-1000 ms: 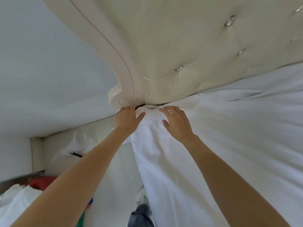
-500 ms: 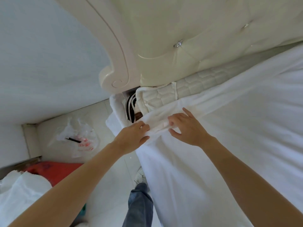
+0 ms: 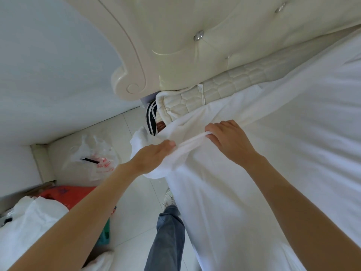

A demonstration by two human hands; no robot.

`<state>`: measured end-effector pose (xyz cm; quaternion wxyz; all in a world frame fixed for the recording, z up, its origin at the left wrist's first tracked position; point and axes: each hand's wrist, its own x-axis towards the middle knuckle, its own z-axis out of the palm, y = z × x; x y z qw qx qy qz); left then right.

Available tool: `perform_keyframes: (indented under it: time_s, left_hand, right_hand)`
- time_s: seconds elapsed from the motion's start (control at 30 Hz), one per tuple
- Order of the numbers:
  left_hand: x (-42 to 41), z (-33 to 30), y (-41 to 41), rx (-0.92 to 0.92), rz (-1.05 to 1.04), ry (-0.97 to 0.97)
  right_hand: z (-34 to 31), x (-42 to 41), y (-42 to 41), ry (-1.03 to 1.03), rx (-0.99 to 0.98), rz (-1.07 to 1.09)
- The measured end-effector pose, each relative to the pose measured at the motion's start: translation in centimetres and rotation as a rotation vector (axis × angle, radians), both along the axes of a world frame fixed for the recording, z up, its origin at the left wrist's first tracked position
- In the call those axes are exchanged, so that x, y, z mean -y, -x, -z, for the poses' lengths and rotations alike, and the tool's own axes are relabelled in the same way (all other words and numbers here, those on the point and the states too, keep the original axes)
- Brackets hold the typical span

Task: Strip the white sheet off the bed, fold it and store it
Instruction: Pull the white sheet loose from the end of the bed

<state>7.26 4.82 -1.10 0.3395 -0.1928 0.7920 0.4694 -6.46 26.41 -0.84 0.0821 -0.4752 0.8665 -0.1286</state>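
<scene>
The white sheet [image 3: 263, 153] covers the bed, and its corner is pulled off the mattress at the head end. A bunched strip of that corner stretches between my two hands. My left hand [image 3: 154, 155] grips the strip's left end at the bed's edge. My right hand [image 3: 228, 139] pinches the right end, fingers curled round the fabric. The quilted cream mattress [image 3: 195, 98] lies bare at the corner under the tufted headboard [image 3: 214, 36].
A clear plastic bag [image 3: 93, 159] with red print lies on the tiled floor by the wall. A red bag [image 3: 68, 194] and a white bundle [image 3: 29, 227] sit at lower left. My jeans leg [image 3: 168, 237] and shoe stand beside the bed.
Both hands went from the tucked corner under the headboard to pulling the sheet corner off and back toward me. The quilted mattress corner has come into sight.
</scene>
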Motion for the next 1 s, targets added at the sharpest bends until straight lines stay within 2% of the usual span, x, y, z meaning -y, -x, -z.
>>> perform_keyframes:
  time_s: [0.07, 0.13, 0.23, 0.3, 0.33, 0.4, 0.47, 0.5, 0.57, 0.7, 0.73, 0.83, 1.0]
  left_hand:
    - [-0.1, -0.4, -0.2, 0.059, -0.019, -0.045]
    - [-0.2, -0.6, -0.2, -0.112, 0.091, 0.121]
    - [0.2, -1.2, 0.1, -0.427, 0.124, 0.425]
    - [0.1, -1.5, -0.1, -0.598, 0.240, 0.624]
    - [0.0, -1.7, 0.0, -0.695, 0.273, 0.659]
    - [-0.1, -2.8, 0.0, -0.846, 0.333, 0.544]
    - [-0.1, -4.2, 0.0, -0.900, 0.414, 0.337]
    - [-0.2, -4.7, -0.3, -0.907, 0.476, 0.293]
    - [-0.4, -5.2, -1.1, -0.867, 0.544, 0.346]
    - [-0.8, -5.6, -2.9, -0.377, 0.481, 0.676]
    - [-1.2, -5.6, -3.4, -0.343, 0.521, 0.717]
    - [-4.0, -5.9, -6.3, -0.363, 0.545, 0.661]
    - [-9.4, -6.9, -13.3, -0.403, 0.395, 0.614]
  right_hand:
    - [-1.1, -0.8, -0.1, 0.012, 0.005, -0.003]
    - [-1.7, -1.8, -0.4, -0.040, 0.043, -0.042]
    - [-1.3, -2.7, -0.9, -0.197, 0.198, -0.038]
    - [-1.3, -2.8, -1.4, -0.179, 0.294, 0.048]
    - [-1.5, -2.5, -1.5, -0.122, 0.339, 0.102]
    - [-1.8, -1.9, -1.6, -0.052, 0.386, 0.149]
    - [-2.1, -1.4, -1.4, -0.108, 0.285, 0.042]
    - [-2.3, -1.4, -1.4, -0.123, 0.202, -0.028]
    - [-2.8, -1.7, -0.9, -0.098, 0.075, -0.057]
    - [-4.5, -2.9, -1.8, -0.044, -0.032, -0.039]
    - [-4.8, -3.6, -2.4, -0.041, -0.053, -0.027]
    - [-5.1, -7.6, -4.8, -0.068, -0.099, 0.065]
    - [-5.4, -16.3, -10.0, -0.106, -0.208, 0.081]
